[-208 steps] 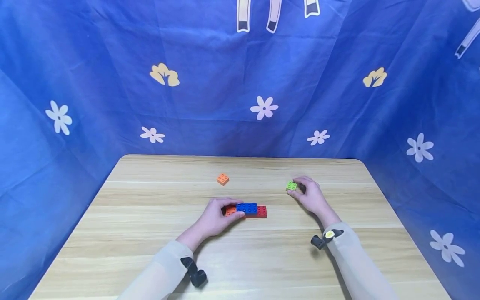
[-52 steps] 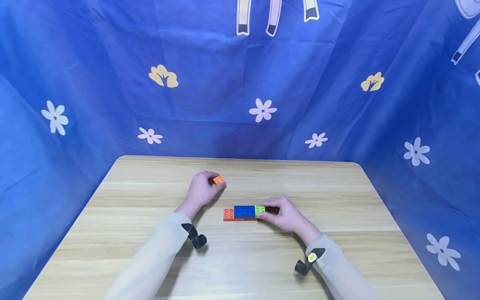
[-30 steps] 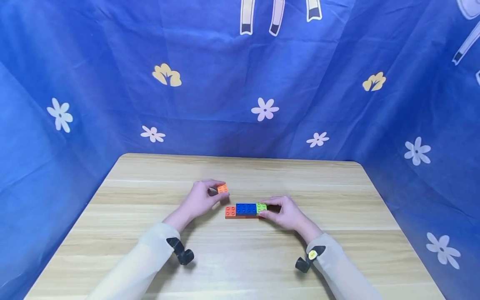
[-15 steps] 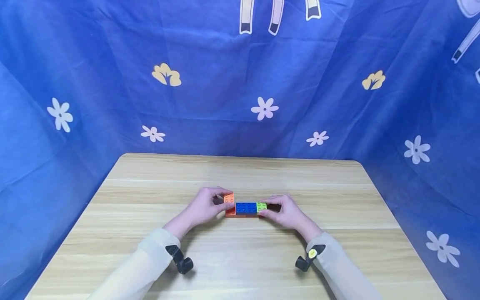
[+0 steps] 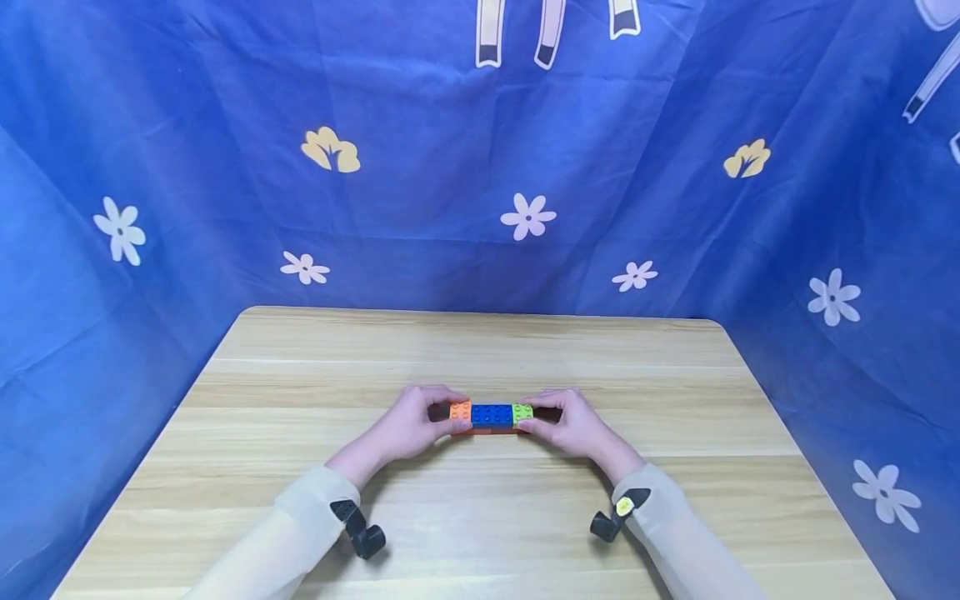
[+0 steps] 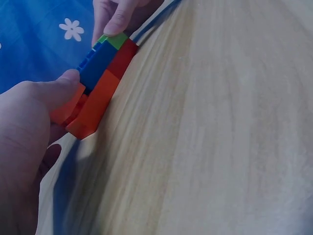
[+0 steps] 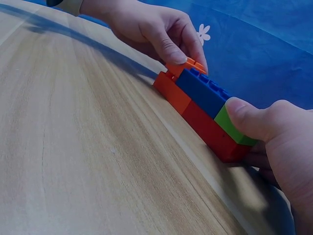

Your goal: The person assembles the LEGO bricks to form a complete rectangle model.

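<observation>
My left hand (image 5: 411,423) pinches a small light-orange building brick (image 5: 460,409) at the left end of a low brick row. In the left wrist view this brick sits tilted, with studs showing in a gap above the orange-red brick (image 6: 100,105) below it. A blue brick (image 5: 492,415) fills the middle of the upper layer. At the right end, my right hand (image 5: 568,425) holds a lime-green brick (image 5: 522,412) between thumb and fingers; it lies flush against the blue one. Under the blue and green bricks is a red brick (image 7: 212,128), end to end with the orange-red one.
The row rests on a light wood-grain table (image 5: 480,508). A blue cloth (image 5: 420,167) printed with flowers hangs behind the table and at both sides. Small black cameras (image 5: 367,540) are strapped to both wrists.
My left hand let go of the row's left end, picked up the light-orange brick and brought it down onto that end. Earlier, my right hand brought the green brick to the right end; it stays there.
</observation>
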`<act>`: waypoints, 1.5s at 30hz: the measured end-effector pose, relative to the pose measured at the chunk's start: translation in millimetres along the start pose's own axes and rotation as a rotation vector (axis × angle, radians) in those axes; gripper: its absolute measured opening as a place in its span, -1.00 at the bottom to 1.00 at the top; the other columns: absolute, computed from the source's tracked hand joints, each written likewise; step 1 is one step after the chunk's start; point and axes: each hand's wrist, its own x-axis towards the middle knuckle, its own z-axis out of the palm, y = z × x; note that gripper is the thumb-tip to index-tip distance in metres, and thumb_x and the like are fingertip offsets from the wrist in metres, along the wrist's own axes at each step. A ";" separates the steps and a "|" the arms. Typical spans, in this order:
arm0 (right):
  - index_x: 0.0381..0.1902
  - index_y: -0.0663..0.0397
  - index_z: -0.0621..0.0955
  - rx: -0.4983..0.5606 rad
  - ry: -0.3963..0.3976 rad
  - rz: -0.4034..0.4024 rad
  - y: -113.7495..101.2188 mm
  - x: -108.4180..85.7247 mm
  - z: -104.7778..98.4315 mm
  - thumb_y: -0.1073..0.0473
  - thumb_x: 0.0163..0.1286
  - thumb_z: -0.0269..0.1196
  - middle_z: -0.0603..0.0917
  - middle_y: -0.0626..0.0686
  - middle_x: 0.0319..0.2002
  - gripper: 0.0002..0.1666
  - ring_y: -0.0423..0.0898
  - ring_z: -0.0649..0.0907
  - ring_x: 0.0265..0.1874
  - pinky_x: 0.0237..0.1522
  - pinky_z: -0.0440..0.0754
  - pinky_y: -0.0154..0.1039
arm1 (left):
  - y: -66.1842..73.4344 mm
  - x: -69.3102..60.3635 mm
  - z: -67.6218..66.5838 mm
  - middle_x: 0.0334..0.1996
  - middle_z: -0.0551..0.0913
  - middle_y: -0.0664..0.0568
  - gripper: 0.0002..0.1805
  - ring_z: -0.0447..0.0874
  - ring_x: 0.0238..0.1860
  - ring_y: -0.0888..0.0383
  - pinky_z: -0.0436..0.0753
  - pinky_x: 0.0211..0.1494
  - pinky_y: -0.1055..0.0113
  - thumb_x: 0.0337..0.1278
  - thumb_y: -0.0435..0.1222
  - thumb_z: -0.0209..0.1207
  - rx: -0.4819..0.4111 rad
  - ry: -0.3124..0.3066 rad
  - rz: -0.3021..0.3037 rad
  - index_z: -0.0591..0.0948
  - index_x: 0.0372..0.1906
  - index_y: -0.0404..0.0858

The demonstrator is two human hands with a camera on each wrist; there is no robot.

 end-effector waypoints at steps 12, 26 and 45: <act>0.10 0.05 0.81 0.019 0.002 -0.019 -1.6 0.2 0.1 -0.04 0.28 0.58 0.81 -0.03 0.04 -0.51 -0.07 0.73 0.11 0.30 0.58 0.00 | 0.2 -3.3 4.2 0.02 0.79 0.12 -0.54 0.73 0.06 0.12 0.63 0.24 0.04 0.23 -0.04 0.51 -0.034 0.024 0.001 0.79 0.13 -0.19; 0.13 0.06 0.80 -0.003 0.001 -0.063 4.0 -0.9 0.8 -0.05 0.33 0.54 0.80 0.00 0.07 -0.51 -0.01 0.72 0.15 0.32 0.57 0.04 | -4.8 -4.3 9.5 -0.05 0.78 0.24 -0.60 0.70 0.01 0.19 0.62 0.20 0.07 0.18 -0.08 0.55 -0.085 0.031 -0.010 0.81 0.09 -0.09; 0.26 0.00 0.74 0.107 -0.023 0.007 5.3 -7.8 -2.9 -0.01 0.38 0.51 0.77 -0.04 0.14 -0.46 -0.04 0.70 0.19 0.35 0.55 0.02 | -11.6 -14.7 8.5 0.11 0.77 0.03 -0.44 0.74 0.11 0.11 0.66 0.25 0.09 0.23 -0.12 0.51 -0.211 0.034 -0.114 0.70 0.29 -0.22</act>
